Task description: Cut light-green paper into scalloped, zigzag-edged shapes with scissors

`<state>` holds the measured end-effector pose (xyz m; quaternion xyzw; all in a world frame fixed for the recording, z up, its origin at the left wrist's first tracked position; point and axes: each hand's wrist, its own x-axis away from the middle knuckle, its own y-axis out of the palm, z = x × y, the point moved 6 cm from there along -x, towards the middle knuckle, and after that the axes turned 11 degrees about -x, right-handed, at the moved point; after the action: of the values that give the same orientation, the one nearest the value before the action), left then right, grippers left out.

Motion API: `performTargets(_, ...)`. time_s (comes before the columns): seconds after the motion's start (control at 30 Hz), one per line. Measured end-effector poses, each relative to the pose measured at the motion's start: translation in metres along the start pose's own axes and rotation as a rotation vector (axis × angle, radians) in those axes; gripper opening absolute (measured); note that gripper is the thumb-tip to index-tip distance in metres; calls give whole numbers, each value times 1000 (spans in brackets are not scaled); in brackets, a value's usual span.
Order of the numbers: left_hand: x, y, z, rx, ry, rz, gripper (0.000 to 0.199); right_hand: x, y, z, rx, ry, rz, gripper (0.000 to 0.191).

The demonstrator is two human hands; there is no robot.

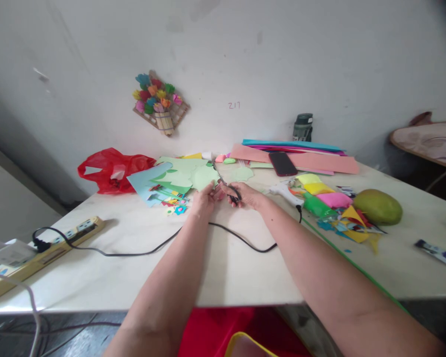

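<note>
My left hand point(207, 195) is closed on the lower edge of a pale green paper piece point(203, 177) with a wavy outline. My right hand point(244, 195) grips dark-handled scissors point(235, 195), whose blades reach up and left to the right edge of that paper. A second pale green scalloped piece point(242, 173) lies just beyond my right hand. Left of my hands, larger light green paper point(174, 169) rests over a light blue sheet point(143, 183), with small paper flowers point(180, 210) in front.
Red bag point(113, 168) at back left, power strip point(72, 235) at left with a black cable point(134, 255) crossing the table point(241, 277). Phone point(283, 164), glue gun point(287, 192), clay packets point(317, 188), scraps and green fruit point(378, 206) on the right; bottle point(303, 128) behind.
</note>
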<state>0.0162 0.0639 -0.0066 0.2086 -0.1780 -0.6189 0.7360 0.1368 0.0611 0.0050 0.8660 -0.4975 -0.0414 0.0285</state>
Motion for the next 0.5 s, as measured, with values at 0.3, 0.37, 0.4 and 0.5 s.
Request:
performTargets(0.3, 1, 0, 0, 55, -4, 24, 13, -2, -1, 3, 7, 8, 2, 38)
performTargets(0.37, 1, 0, 0, 58, 3, 26, 14, -2, -1, 3, 2, 11, 0, 38)
performTargets(0.4, 1, 0, 0, 55, 8, 25, 14, -2, 0, 3, 1, 11, -1, 37)
performTargets(0.5, 1, 0, 1, 40, 18, 24, 13, -3, 0, 3, -1, 15, 2, 37)
